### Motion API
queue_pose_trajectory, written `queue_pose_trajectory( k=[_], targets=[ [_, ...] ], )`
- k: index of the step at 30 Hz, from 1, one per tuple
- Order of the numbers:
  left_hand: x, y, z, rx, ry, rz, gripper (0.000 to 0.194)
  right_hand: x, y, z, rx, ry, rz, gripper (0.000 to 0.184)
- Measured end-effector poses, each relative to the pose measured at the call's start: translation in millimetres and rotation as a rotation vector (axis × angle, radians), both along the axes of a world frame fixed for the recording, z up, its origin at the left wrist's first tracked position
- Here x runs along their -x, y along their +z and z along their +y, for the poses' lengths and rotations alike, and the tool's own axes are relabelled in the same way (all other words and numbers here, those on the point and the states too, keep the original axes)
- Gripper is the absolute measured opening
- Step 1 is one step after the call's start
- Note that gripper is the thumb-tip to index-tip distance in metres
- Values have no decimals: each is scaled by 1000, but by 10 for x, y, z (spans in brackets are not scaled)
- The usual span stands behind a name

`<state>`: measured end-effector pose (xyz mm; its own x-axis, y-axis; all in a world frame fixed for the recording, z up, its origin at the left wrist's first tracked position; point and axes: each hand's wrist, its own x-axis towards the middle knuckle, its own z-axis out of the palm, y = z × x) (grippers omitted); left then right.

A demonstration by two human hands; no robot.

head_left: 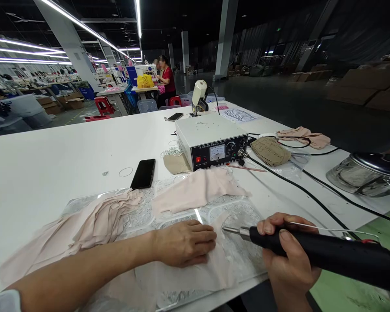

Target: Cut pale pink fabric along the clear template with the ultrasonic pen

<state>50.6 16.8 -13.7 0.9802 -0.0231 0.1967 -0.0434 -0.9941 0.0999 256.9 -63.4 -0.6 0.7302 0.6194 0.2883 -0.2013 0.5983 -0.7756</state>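
- layered pink pieces (99, 223) lie at the left
- my left grip (186, 243) rests palm-down, half-uncurled, on pink cloth (223, 268) over a clear sheet (248, 256)
- my right grip (290, 255) wraps a black tool (338, 255), its tip (231, 229) by the cloth

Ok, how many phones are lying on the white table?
2. The near phone lies just beyond the pale fabric stack; the far phone is by the far left corner of the control box. Another could be hidden behind it.

Pink fabric (222, 268) lying flat, black metal-tipped tool (331, 252)
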Motion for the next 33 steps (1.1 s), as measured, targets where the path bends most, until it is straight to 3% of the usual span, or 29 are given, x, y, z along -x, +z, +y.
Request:
queue_pose_trajectory(
  k=[10,24,29,33],
  targets=[
    [-6,3,25,-50,-13,-6,35,69,-131,164,-45,73,-97,15],
    [-15,34,58,-73,-24,-27,33,82,-120,217,-45,78,-85,14],
    [-15,11,68,-75,-22,-17,32,40,-20,9,-37,82,-49,12],
    [-21,-10,52,-89,-33,-13,32,-15,1,-272,61,148,25,17]
  ],
)
